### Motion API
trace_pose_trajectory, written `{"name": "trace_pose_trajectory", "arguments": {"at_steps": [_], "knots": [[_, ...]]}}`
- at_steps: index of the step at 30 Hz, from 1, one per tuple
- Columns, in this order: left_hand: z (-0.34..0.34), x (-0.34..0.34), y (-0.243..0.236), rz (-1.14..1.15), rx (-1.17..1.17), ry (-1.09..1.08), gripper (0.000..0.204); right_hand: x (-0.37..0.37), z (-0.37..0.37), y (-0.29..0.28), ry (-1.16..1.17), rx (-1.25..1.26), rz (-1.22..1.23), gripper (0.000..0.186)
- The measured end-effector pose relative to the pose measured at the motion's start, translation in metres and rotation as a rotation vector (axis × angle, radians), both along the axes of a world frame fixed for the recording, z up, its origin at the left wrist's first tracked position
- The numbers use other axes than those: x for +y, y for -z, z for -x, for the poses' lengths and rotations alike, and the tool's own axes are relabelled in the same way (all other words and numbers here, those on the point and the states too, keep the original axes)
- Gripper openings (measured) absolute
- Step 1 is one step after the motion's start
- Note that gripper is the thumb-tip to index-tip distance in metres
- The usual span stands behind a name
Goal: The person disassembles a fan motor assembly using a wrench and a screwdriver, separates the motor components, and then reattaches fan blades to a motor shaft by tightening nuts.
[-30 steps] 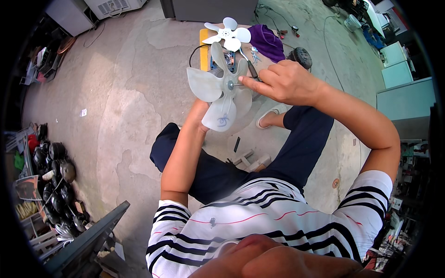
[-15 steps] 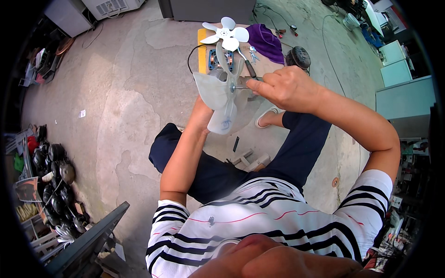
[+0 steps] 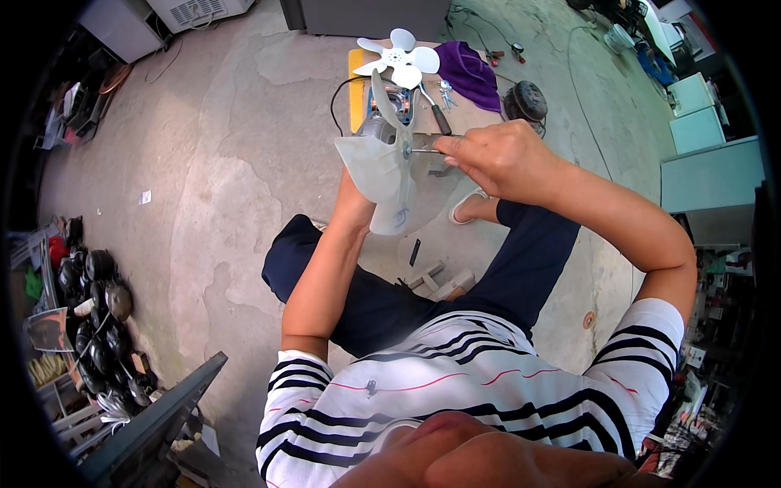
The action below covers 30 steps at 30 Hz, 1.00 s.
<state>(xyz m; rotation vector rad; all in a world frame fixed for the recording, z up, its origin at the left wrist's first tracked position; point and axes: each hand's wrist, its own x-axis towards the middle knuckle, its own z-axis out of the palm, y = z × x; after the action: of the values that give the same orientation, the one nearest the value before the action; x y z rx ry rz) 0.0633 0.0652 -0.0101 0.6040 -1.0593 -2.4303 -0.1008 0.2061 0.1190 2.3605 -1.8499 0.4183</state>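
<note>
A translucent white fan blade (image 3: 366, 167) is held up in front of me, with a grey metal fan motor (image 3: 377, 128) behind its hub. My left hand (image 3: 356, 199) grips the motor from behind; the blade hides most of its fingers. My right hand (image 3: 511, 160) is closed around a screwdriver (image 3: 425, 150), whose thin shaft reaches the hub's centre. Beyond them, on a low table (image 3: 355, 102), lie a second white fan blade (image 3: 397, 57), a blue-framed part with copper windings (image 3: 397, 99), a dark-handled tool (image 3: 440, 120) and small metal pieces (image 3: 447, 93).
A purple cloth (image 3: 468, 73) drapes over the table's right side. To its right stands a black compressor-like part (image 3: 525, 102). Dark round parts (image 3: 98, 301) are heaped at far left, near a grey metal bar (image 3: 163, 415). A small black stick (image 3: 415, 252) lies on the floor.
The blade's vanes have turned slightly about the hub. My right hand has shifted a little, with the screwdriver tip still at the hub. My left hand stays put.
</note>
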Motion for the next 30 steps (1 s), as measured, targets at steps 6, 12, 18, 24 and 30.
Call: {"name": "trace_pose_trajectory", "arguments": {"at_steps": [6,12,18,24,30], "knots": [[-0.002,0.000,0.002,0.088,0.015,0.014,0.027,0.004,-0.002,0.007,0.079,-0.159,-0.029,0.020],[-0.007,-0.001,0.004,0.201,0.023,0.024,0.025,0.005,-0.004,0.006,0.118,-0.217,-0.076,0.020],[-0.003,0.012,-0.004,0.233,-0.027,-0.054,0.020,0.013,-0.002,0.014,0.209,-0.394,-0.141,0.021],[0.014,0.007,0.003,0.085,-0.029,-0.052,0.026,0.012,0.005,0.021,0.238,-0.220,-0.161,0.027],[0.025,-0.021,0.021,-0.316,0.231,-0.058,0.033,0.028,0.041,0.043,0.593,-0.278,-0.091,0.028]]}}
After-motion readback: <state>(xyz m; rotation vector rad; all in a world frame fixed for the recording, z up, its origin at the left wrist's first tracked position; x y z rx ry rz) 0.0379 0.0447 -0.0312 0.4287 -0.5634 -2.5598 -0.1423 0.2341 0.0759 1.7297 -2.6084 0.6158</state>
